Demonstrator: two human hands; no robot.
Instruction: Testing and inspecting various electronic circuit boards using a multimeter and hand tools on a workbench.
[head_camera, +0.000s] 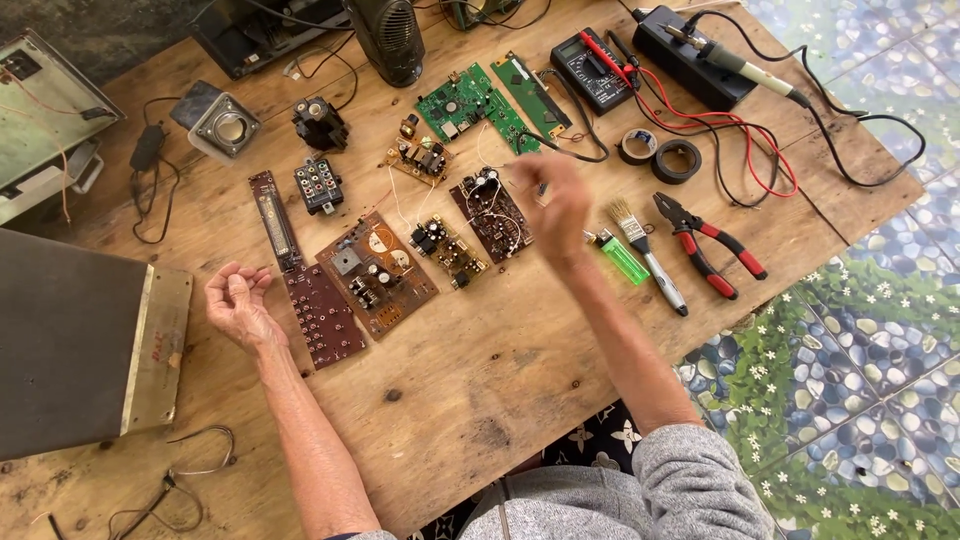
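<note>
Right hand (556, 205) blurred above brown circuit board (492, 213) mid-table, nothing visibly held, finger state unclear; left hand (238, 300) loosely curled, empty, near long dark board (322, 315); judgement: slow down, steady over board, mind loose white wires.

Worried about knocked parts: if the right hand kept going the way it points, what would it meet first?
Probably the green circuit board just beyond the blurred right hand, though its height above the wooden table is unclear.
</note>
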